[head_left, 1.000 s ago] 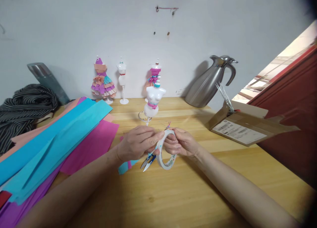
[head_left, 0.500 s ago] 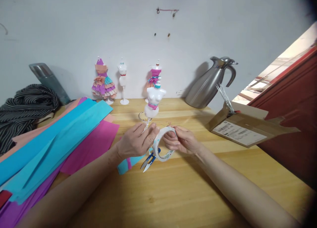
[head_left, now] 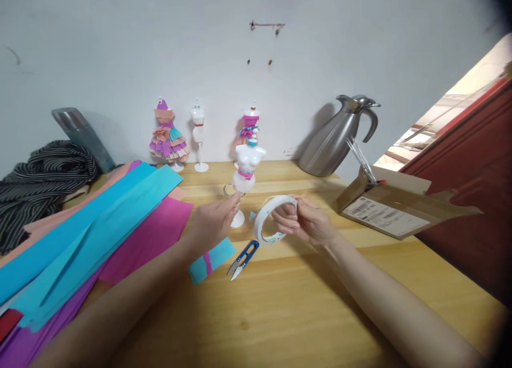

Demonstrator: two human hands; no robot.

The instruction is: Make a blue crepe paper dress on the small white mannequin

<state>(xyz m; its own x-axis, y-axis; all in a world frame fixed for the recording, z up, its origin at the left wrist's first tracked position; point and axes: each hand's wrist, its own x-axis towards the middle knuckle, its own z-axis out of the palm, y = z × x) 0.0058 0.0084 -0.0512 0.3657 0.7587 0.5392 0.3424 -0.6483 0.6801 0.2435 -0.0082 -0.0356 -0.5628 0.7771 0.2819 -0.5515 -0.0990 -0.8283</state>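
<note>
My right hand [head_left: 306, 220] grips a roll of white tape [head_left: 264, 233], its fingers hooked through the ring. A small blue scrap [head_left: 252, 216] shows at the roll's left edge. My left hand [head_left: 212, 221] is closed, thumb and fingers pressed together, in front of the stand of a white mini mannequin [head_left: 245, 168]. I cannot make out what, if anything, is in that pinch, or whether it touches the stand. This mannequin has a pink waistband and a blue neckband. Below the hands lie blue-handled thread snips [head_left: 245, 258] and a light blue paper piece [head_left: 218, 256] with a purple band.
Crepe paper strips [head_left: 108, 224] in several colours cover the left side. By the wall stand a mannequin in a ruffled dress [head_left: 170, 138], a plain one [head_left: 199, 136] and a pink-topped one [head_left: 250, 118]. A steel jug [head_left: 334, 138] and cardboard box [head_left: 396, 202] are at right.
My hands have drawn apart: the right lifted the tape roll up and rightward, the left shifted slightly left. The snips and mannequin base are now less covered. The view has tilted slightly.
</note>
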